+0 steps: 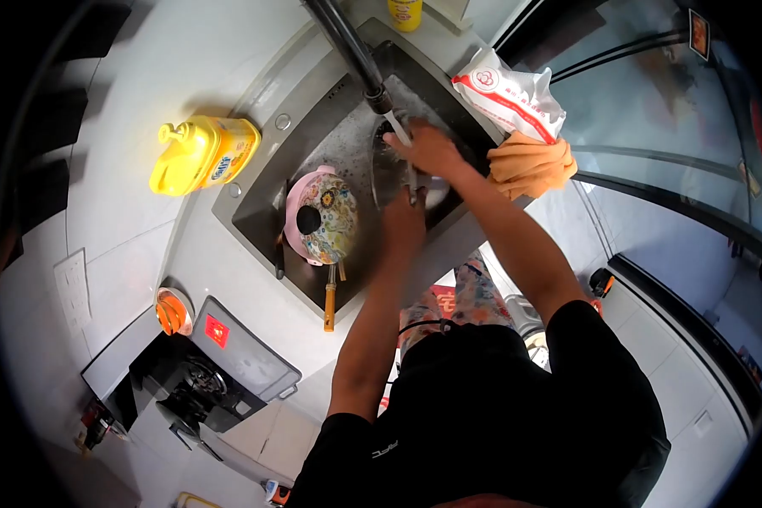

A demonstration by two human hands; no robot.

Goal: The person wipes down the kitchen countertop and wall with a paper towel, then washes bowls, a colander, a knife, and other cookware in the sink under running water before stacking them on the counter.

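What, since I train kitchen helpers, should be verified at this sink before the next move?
1. Water running: ok, a stream falls from the faucet.
2. Hands at the round item: ok, right hand and left hand both there.
3. Round item rinsed clean: cannot tell, hands and water cover much of it.
4. Pink-rimmed floral cookware inside the sink: ok.
5. Wooden handle clear of the sink's edge: not ok, its end reaches the rim.
6. Yellow bottle upright: ok.

Black short-sleeved shirt [499, 423], small white lettering [384, 450] at left, dark drawstring [447, 325], multicoloured patterned trousers [480, 296], bare left hand [404, 222], bare right hand [433, 151]
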